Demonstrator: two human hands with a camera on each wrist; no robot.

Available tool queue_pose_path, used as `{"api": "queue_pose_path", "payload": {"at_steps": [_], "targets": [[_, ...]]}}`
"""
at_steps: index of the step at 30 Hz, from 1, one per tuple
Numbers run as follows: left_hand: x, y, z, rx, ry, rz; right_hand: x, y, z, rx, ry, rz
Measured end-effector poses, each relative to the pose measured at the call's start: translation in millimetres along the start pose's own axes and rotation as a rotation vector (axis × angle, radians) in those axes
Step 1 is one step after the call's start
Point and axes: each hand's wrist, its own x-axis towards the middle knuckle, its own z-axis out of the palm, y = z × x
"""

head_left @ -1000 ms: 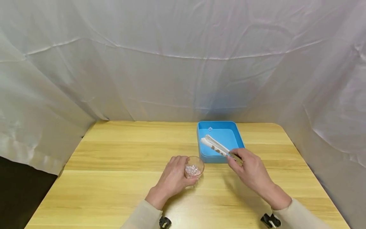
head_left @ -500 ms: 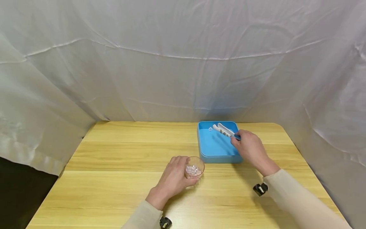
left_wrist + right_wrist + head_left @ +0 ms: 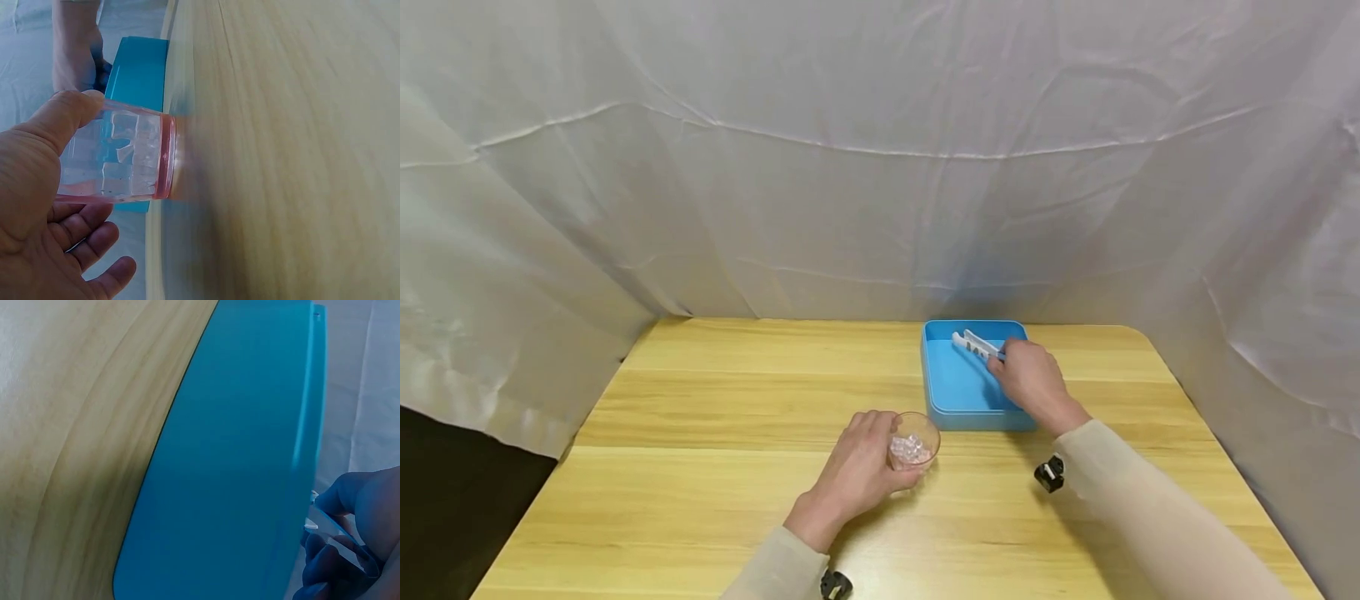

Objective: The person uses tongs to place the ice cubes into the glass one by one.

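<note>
My left hand (image 3: 857,462) grips a clear, pink-tinted cup (image 3: 934,442) standing on the table. In the left wrist view the thumb lies along the upper side of the cup (image 3: 167,156), and several clear ice-like cubes (image 3: 122,172) show through its wall. My right hand (image 3: 1033,375) holds white patterned tongs (image 3: 976,343) over the blue box (image 3: 981,419). The tong tips point to the box's back left corner, over the spot where a small clear cube lay. The cube is hidden at this moment. From the right wrist, my fingers (image 3: 325,565) curl round the tongs' arms.
The box stands at the table's back edge, right of the middle. Its side wall (image 3: 219,456) fills much of the right wrist view. A pale grey curtain (image 3: 820,208) hangs behind and on both sides of the wooden table (image 3: 700,500).
My right hand has carried the tongs forward, deeper into the box, then left to its back left corner, and the tong arms have drawn closer together. The left hand and cup have stayed in place.
</note>
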Motion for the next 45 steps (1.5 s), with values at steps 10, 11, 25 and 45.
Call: {"api": "queue_pose_path", "payload": {"at_steps": [10,11,25,45], "targets": [[-0.1,0.7,0.2,0.017,-0.001,0.013,3,1,4.1,-0.018,0.015,-0.03],[0.1,0.6,0.3,0.017,-0.001,0.015,4,0,4.6,-0.023,0.017,-0.03],[3.9,-0.3,0.2,0.022,0.011,0.029,6,2,7.0,-0.046,0.028,-0.052],[3.4,-3.0,-2.0,0.013,0.001,0.012,-33,6,-10.5,0.002,0.114,-0.164]]}}
